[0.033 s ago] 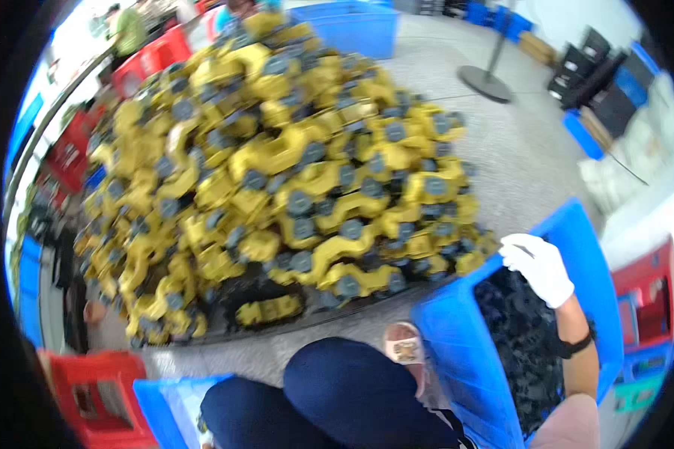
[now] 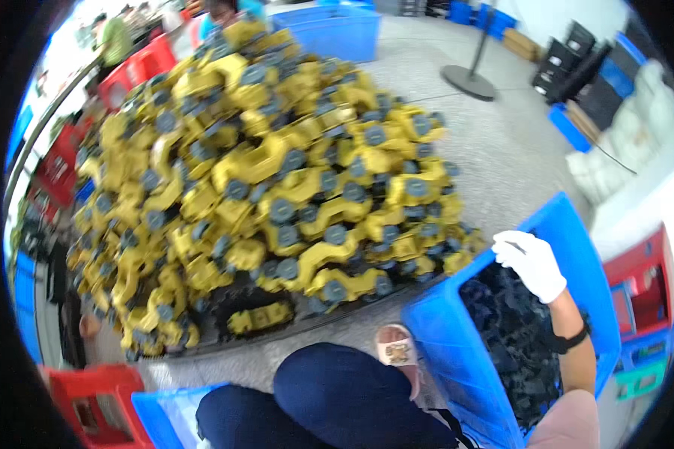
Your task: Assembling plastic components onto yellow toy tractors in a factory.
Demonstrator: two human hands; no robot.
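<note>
My right hand, in a white glove, hangs over a blue bin at the right. Its loosely bent fingers are apart near the bin's far left rim, and no object shows in them. Many small black parts lie inside this bin. Left of it rises a big heap of yellow curved plastic pieces with dark grey round caps. One yellow piece lies apart on the black surface at the heap's near edge. My left hand is out of view.
Red stools stand at lower left, beside another blue bin near my knees. At right are a red stool and a green one. A round-based stand and a large blue bin are farther back. People are behind the heap.
The whole view has shifted, so the heap and the bins sit slightly farther left. My right hand stays over the bin of black parts, with little change in its pose.
</note>
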